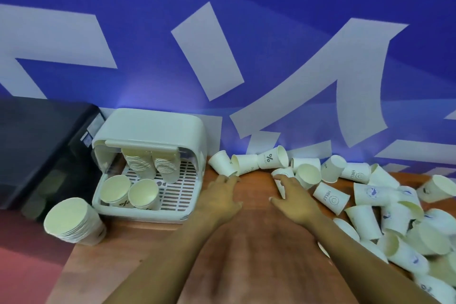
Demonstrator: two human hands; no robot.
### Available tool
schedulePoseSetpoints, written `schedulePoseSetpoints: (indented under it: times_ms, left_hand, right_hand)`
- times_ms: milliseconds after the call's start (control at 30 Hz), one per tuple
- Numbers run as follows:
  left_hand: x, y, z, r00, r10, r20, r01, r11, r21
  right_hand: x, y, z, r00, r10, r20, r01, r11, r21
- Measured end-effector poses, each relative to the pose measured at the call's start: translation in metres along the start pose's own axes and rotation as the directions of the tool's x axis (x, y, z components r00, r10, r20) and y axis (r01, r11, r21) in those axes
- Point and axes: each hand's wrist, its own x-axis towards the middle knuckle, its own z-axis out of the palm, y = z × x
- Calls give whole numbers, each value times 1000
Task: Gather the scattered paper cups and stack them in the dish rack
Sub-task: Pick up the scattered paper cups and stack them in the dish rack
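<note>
Many white paper cups [385,207] lie tipped over across the right side of the wooden table [259,254]. The white dish rack [138,215] stands at the back left with its lid flipped up. It holds two leaning cup stacks [140,164] at the back and two upright stacks [116,191] in front. My left hand [219,195] reaches forward, fingertips touching the base of a fallen cup [222,163]. My right hand [293,197] lies spread, its fingers on a small cup [281,186] on its side. Neither hand grips anything.
Another stack of cups [71,222] stands on the table's left corner, outside the rack. A black appliance [37,145] sits to the left of the rack. A blue and white wall [222,32] closes off the back of the table.
</note>
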Motion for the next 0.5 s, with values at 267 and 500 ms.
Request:
schedulePoseSetpoints:
  times_ms: [267,500]
  left_hand:
    - [73,12,10,996,-50,-68,63,978,201]
    - [141,11,34,995,-100,-21,100,924,368]
  right_hand:
    - [69,36,-24,993,73,-89,-73,997,6]
    - [119,47,-17,973,170,-159,-160,985,69]
